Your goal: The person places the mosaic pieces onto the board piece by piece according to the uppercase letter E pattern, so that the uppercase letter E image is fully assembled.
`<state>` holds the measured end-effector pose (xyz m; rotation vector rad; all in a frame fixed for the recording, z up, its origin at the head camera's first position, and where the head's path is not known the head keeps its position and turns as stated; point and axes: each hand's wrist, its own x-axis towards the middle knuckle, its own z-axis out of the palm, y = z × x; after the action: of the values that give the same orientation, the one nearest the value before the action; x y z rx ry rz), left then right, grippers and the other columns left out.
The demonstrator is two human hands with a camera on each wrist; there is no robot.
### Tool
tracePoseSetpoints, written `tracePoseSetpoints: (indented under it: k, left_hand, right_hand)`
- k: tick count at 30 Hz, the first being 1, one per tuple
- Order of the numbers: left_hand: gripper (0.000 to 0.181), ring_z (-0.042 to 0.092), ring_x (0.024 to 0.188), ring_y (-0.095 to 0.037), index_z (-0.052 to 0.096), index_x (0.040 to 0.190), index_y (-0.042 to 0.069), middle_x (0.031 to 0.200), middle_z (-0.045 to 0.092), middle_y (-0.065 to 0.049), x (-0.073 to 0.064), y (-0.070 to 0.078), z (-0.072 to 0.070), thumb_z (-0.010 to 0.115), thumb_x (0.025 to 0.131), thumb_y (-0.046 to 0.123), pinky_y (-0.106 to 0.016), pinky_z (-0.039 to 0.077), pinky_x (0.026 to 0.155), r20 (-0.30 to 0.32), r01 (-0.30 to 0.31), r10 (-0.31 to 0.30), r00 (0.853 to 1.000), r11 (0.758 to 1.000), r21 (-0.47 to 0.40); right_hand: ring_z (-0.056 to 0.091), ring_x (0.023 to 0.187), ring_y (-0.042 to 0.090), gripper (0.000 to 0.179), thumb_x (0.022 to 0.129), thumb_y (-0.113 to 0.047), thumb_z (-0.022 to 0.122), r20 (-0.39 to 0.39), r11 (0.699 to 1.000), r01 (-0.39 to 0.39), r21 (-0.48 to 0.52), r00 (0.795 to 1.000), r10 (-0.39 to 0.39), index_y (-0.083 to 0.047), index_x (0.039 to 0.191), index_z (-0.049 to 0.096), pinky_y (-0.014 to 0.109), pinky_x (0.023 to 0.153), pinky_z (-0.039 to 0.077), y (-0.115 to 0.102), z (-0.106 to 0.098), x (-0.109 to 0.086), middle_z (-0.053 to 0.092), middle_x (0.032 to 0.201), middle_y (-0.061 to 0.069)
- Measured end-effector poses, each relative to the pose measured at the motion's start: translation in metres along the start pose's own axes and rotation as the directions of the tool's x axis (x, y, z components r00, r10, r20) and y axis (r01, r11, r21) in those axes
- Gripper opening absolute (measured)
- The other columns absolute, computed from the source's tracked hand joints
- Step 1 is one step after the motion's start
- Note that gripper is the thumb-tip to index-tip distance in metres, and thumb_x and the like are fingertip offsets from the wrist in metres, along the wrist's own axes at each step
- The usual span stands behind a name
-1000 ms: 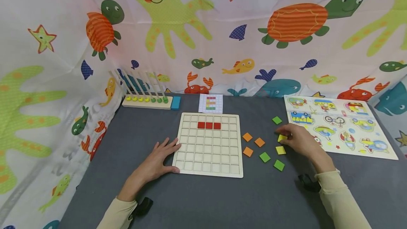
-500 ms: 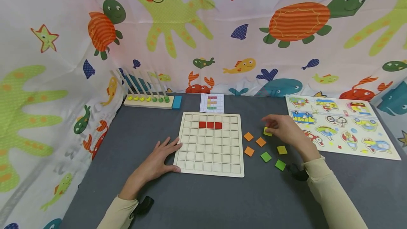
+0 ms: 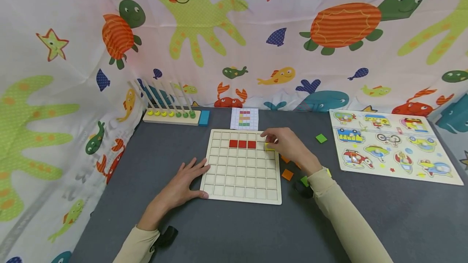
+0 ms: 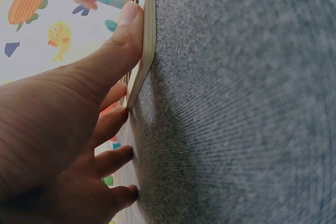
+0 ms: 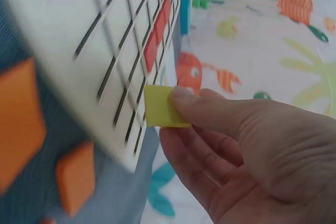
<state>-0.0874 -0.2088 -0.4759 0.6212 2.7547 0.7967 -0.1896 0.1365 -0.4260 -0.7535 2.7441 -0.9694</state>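
My right hand [image 3: 289, 145] pinches a yellow square tile [image 5: 160, 106] between thumb and fingers, over the right side of the wooden grid board [image 3: 239, 173]. Three red tiles [image 3: 242, 144] sit in a row in the board's second row of cells. My left hand [image 3: 183, 186] lies with fingers spread at the board's left edge. In the left wrist view, its thumb and a fingertip touch the board's rim [image 4: 148, 30]. Orange tiles [image 3: 287, 174] and a green tile [image 3: 304, 180] lie right of the board, partly hidden by my right forearm.
A pattern card [image 3: 244, 119] lies behind the board. To its left stands a peg rack [image 3: 172, 117] with yellow and green beads. A vehicle puzzle board [image 3: 395, 149] is at the right, with a lone green tile [image 3: 321, 138] beside it. A sea-animal cloth [image 3: 219, 31] hangs behind the table.
My right hand has carried the yellow tile leftward from the loose tiles to over the board's right side. My left hand has stayed at the board's left edge.
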Motion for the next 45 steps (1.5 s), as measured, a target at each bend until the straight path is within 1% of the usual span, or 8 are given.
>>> tracePoseSetpoints:
  k: [8,12,17,22,28,35,40,45]
  left_hand:
    - [0.089,0.017,0.147,-0.040,0.045,0.148,0.011,0.157,0.032,-0.009,0.000,-0.001,0.001,0.084,0.072,0.036,-0.065,0.010,0.114,-0.005,0.006,-0.006,1.000,1.000,0.005]
    - [0.090,0.018,0.147,-0.040,0.045,0.148,0.010,0.157,0.032,-0.009,0.000,-0.001,0.001,0.084,0.071,0.037,-0.065,0.010,0.114,-0.004,0.008,-0.008,1.000,1.000,0.007]
    - [0.089,0.017,0.147,-0.040,0.045,0.148,0.011,0.158,0.032,-0.009,0.001,0.000,0.001,0.084,0.072,0.036,-0.065,0.009,0.114,-0.001,0.002,-0.002,1.000,1.000,-0.006]
    - [0.088,0.017,0.147,-0.040,0.045,0.148,0.012,0.158,0.031,-0.008,0.002,0.001,0.002,0.083,0.073,0.037,-0.065,0.009,0.114,0.003,-0.002,0.002,1.000,1.000,-0.006]
    - [0.088,0.018,0.147,-0.040,0.045,0.148,0.012,0.158,0.032,-0.009,0.000,0.000,0.001,0.083,0.073,0.037,-0.065,0.010,0.114,-0.008,-0.008,0.008,1.000,1.000,-0.004]
    - [0.088,0.018,0.147,-0.040,0.045,0.148,0.011,0.158,0.031,-0.009,0.001,0.001,0.001,0.084,0.073,0.036,-0.065,0.010,0.114,-0.007,-0.002,0.002,1.000,1.000,-0.004]
    - [0.089,0.017,0.147,-0.040,0.045,0.148,0.011,0.158,0.031,-0.009,0.001,0.001,0.001,0.084,0.073,0.036,-0.065,0.009,0.114,-0.002,0.006,-0.006,1.000,1.000,-0.012]
    - [0.089,0.016,0.147,-0.040,0.046,0.148,0.010,0.158,0.032,-0.009,0.001,0.000,0.001,0.084,0.072,0.035,-0.065,0.008,0.115,-0.010,0.007,-0.007,1.000,1.000,-0.024]
  right_hand:
    - [0.060,0.084,0.019,0.026,0.088,0.001,0.071,0.027,0.995,0.054,0.082,0.998,-0.057,0.000,0.113,0.070,0.035,0.079,0.054,-0.023,0.030,0.027,0.067,0.091,0.006]
    - [0.060,0.084,0.017,0.024,0.087,-0.001,0.073,0.018,0.990,0.073,0.124,0.997,-0.076,-0.001,0.110,0.071,0.033,0.079,0.052,-0.031,0.049,0.038,0.068,0.092,0.005]
    - [0.060,0.085,0.013,0.019,0.088,-0.004,0.073,-0.029,0.982,0.081,0.173,0.997,-0.077,-0.004,0.107,0.073,0.030,0.079,0.052,-0.038,0.071,0.044,0.069,0.096,0.002]
    - [0.059,0.083,0.012,0.015,0.089,-0.006,0.072,-0.044,0.987,0.065,0.145,0.997,-0.060,-0.007,0.104,0.073,0.029,0.077,0.051,-0.039,0.082,0.045,0.069,0.095,0.000]
    - [0.060,0.085,0.012,0.015,0.089,-0.004,0.072,-0.034,0.991,0.032,0.132,0.999,-0.027,-0.009,0.103,0.073,0.029,0.081,0.052,-0.038,0.085,0.045,0.069,0.096,-0.001]
    - [0.059,0.084,0.014,0.017,0.089,-0.002,0.071,-0.003,0.991,0.017,0.132,1.000,-0.016,-0.008,0.105,0.074,0.029,0.079,0.051,-0.039,0.085,0.045,0.070,0.097,0.001]
    - [0.059,0.088,0.014,0.017,0.091,-0.005,0.070,0.021,0.991,0.000,0.133,1.000,-0.003,-0.008,0.107,0.074,0.030,0.084,0.051,-0.042,0.074,0.041,0.070,0.100,0.001]
    - [0.063,0.092,0.017,0.018,0.091,-0.007,0.069,0.005,0.991,0.033,0.127,0.999,-0.034,-0.007,0.109,0.073,0.034,0.085,0.053,-0.038,0.053,0.027,0.071,0.103,0.004]
